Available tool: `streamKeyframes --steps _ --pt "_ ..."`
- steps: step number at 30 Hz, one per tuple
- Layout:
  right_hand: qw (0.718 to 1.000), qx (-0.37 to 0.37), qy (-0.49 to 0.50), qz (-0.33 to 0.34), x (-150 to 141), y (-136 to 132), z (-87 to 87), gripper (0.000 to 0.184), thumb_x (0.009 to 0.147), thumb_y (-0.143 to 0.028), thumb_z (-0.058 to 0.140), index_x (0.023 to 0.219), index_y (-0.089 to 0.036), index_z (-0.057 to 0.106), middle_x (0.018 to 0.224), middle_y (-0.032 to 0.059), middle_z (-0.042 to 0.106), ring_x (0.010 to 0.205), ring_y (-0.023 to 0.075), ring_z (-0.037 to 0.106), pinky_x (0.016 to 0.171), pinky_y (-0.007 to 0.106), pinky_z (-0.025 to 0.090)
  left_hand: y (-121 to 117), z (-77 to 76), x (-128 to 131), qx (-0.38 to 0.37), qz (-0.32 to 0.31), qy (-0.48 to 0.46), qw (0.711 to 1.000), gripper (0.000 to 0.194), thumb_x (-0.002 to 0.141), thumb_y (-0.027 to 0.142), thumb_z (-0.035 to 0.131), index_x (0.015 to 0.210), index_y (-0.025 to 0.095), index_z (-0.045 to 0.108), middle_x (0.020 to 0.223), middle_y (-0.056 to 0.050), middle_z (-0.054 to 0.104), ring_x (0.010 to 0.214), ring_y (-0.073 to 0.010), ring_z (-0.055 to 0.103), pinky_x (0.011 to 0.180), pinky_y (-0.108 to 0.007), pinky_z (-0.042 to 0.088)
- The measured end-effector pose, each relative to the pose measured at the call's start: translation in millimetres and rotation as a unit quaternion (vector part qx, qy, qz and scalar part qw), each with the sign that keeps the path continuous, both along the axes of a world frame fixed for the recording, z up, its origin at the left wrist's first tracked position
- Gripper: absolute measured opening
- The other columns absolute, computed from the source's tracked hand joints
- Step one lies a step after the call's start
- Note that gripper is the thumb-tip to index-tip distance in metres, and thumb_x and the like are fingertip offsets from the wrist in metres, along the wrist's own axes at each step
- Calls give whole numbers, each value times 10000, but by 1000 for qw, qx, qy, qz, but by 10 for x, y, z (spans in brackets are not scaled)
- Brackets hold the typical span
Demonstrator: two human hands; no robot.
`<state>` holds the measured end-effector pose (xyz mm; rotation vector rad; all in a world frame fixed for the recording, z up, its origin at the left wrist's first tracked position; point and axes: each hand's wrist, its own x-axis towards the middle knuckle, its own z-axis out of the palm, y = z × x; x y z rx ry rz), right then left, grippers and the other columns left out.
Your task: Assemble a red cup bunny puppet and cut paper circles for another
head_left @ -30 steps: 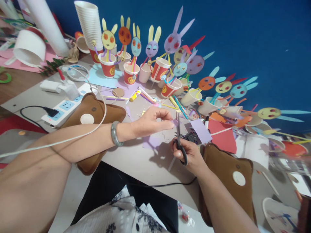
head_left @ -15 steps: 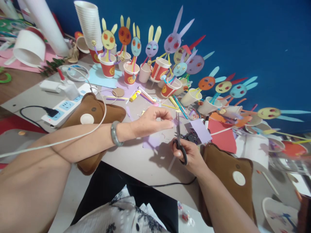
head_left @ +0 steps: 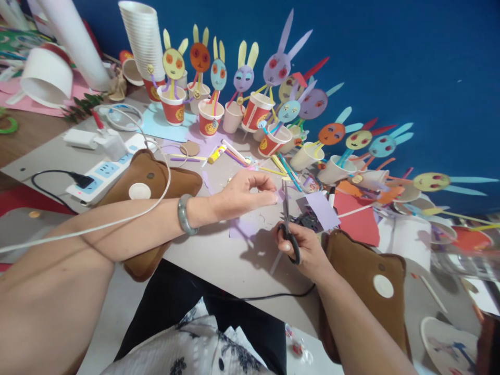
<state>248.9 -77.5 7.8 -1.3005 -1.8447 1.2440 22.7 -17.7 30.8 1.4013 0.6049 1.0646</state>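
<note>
My right hand (head_left: 304, 250) grips black-handled scissors (head_left: 289, 240) with the blades pointing up and away from me. To their left, the thumb and forefinger of my left hand (head_left: 246, 194) pinch a small bit of purple paper (head_left: 280, 195) close beside the blades. Whether the blades touch that paper is too small to tell. A larger purple sheet (head_left: 242, 228) lies on the table below my hands. Another purple paper piece (head_left: 323, 210) rests to the right of the scissors, beside red paper (head_left: 357, 219).
Paper rabbits in cups, like the red cup (head_left: 174, 110), line the blue wall. A tall cup stack (head_left: 141, 41) stands at back left. Brown cushions (head_left: 367, 291) lie under both arms. A power strip (head_left: 107, 169) sits left, and a white cable (head_left: 133, 216) crosses my left forearm.
Almost nothing differs. The scissors and both hands hold nearly the same position, and the view has shifted very slightly.
</note>
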Motion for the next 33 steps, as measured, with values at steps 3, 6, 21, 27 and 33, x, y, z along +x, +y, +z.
streamKeyframes --steps 3,6,21,27,33 --pt "1000 2 -1 4 -1 -2 -1 713 714 -893 695 611 -208 526 613 -9 508 595 142 410 571 302 314 -1 9 -4 -1 2 -1 1000 210 762 327 697 691 188 557 728 6 538 720 -117 481 685 -282 424" --pt "1000 7 -3 9 0 1 -4 710 728 -892 683 618 -209 524 612 -12 508 589 139 406 572 301 314 -2 19 -5 0 0 -2 1000 231 763 338 697 679 189 542 721 11 523 699 -113 463 681 -287 420" --pt "1000 4 7 -3 9 8 -20 694 727 -870 708 620 -208 527 623 -10 517 599 141 414 585 302 331 22 29 22 5 13 -16 1000 304 864 427 643 692 184 580 713 -1 580 713 -119 522 743 -286 471" --pt "1000 8 8 -6 8 14 -22 691 731 -866 709 621 -209 522 619 -15 504 596 139 406 589 302 335 15 24 16 -2 9 -5 1000 351 789 482 791 731 177 627 716 8 579 705 -110 498 698 -271 459" --pt "1000 6 6 -3 14 9 -33 681 740 -854 713 626 -209 531 624 -13 516 598 141 412 592 302 332 15 -2 12 0 23 -4 1000 209 755 323 761 726 170 621 771 -8 611 748 -114 537 740 -277 470"
